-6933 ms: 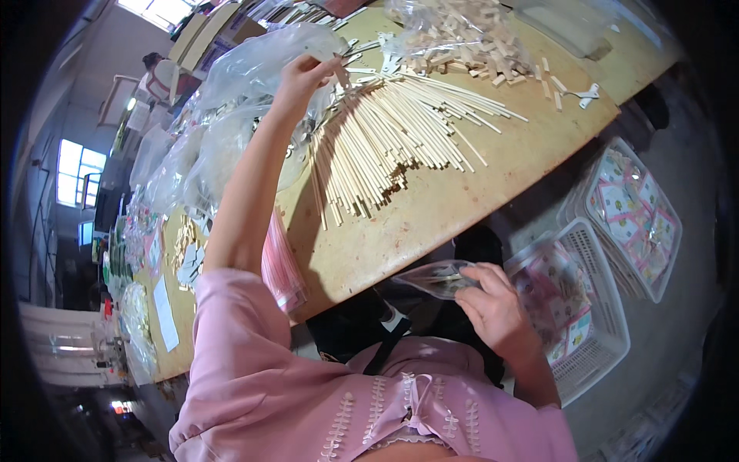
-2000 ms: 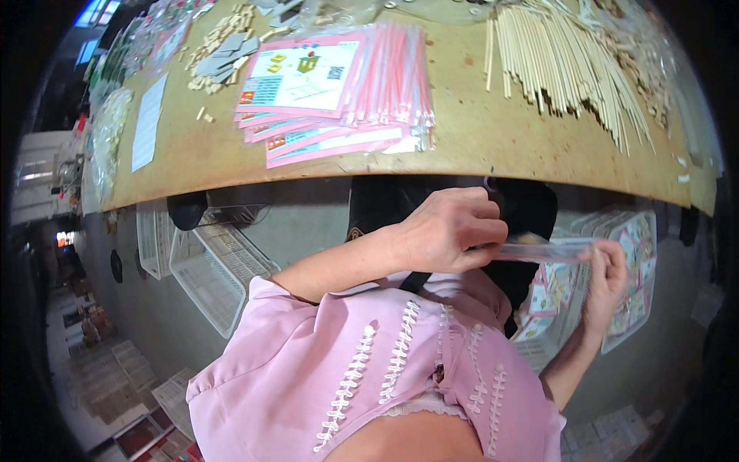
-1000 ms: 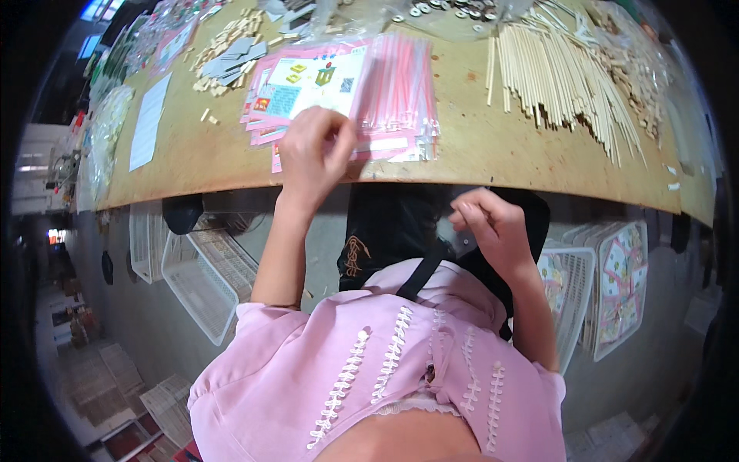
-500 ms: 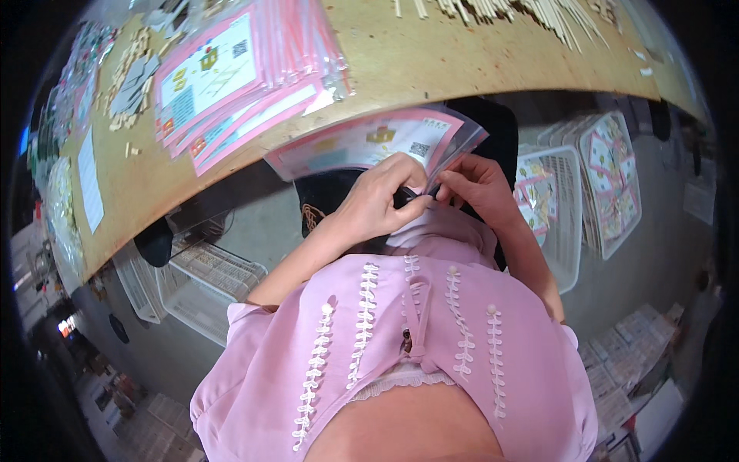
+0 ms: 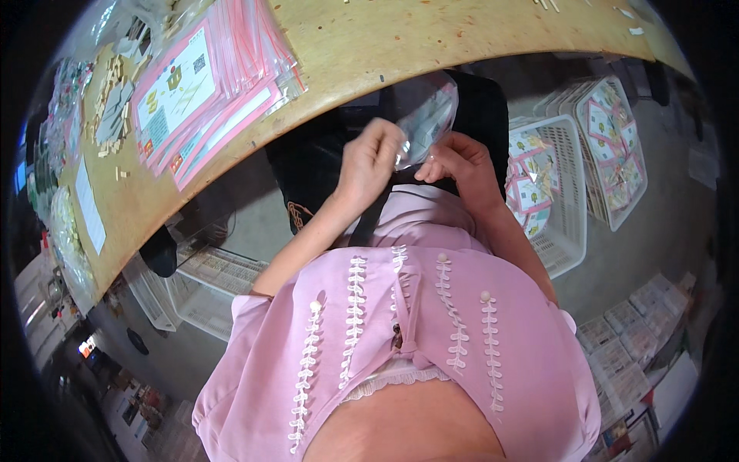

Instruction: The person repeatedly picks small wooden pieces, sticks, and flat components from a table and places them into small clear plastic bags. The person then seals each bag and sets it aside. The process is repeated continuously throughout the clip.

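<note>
In front of my lap, a clear plastic bag (image 5: pixel 433 123) with glossy glare is held up between my two hands below the table edge. What lies inside it is too blurred to make out. My left hand (image 5: pixel 371 160) is closed at the bag's left lower edge, slightly smeared by motion. My right hand (image 5: pixel 460 168) has its thumb and fingers pinched together at the bag's lower right corner. Left of my hands, on the table (image 5: pixel 354 46), lies an overlapping pile of pink-bordered printed cards in clear bags (image 5: pixel 181 96).
Small wooden pieces and grey pieces (image 5: pixel 114 115) lie at the table's left, near a white paper strip (image 5: pixel 89 206). To my right stand white baskets (image 5: pixel 568 231) holding bagged cards. Another white basket (image 5: pixel 208 296) is on the floor at left.
The pink-bordered card bag stretched wide before my hands no longer shows its printed face; a shiny clear bag is there now. My left hand has risen slightly. The view has shifted.
</note>
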Tool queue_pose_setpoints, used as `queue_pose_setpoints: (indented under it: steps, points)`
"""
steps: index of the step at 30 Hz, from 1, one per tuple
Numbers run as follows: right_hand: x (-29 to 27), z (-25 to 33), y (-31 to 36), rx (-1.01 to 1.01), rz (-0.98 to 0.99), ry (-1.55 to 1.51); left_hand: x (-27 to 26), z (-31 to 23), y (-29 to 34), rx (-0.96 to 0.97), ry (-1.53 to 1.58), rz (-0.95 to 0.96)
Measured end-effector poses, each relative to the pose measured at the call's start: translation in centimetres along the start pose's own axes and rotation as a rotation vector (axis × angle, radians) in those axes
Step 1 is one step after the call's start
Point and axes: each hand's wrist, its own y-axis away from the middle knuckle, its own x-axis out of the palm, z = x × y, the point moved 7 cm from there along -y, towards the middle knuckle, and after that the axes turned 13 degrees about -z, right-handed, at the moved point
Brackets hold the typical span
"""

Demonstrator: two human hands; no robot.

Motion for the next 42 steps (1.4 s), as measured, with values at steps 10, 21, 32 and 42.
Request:
queue_pose_setpoints:
  steps: [10, 21, 32, 42]
  points:
    - [4.9, 9.2, 3.7, -0.909, 0.104, 1.094, -2.2, -4.9, -0.7, 0.406, -0.511, -0.152]
    - [6.3, 8.7, 1.9, -1.133, 0.257, 1.317, -9.9, -9.6, 1.3, 0.574, -0.466, -0.168]
    - [5.1, 7.1, 2.1, -1.038, 0.256, 1.192, -44.7, -8.1, -2.3, 0.507, -1.159, -0.981]
    - [6.4, 7.0, 1.5, -1.048, 0.266, 1.246, -50.0, -4.7, -4.5, 0.145, -0.954, -0.978]
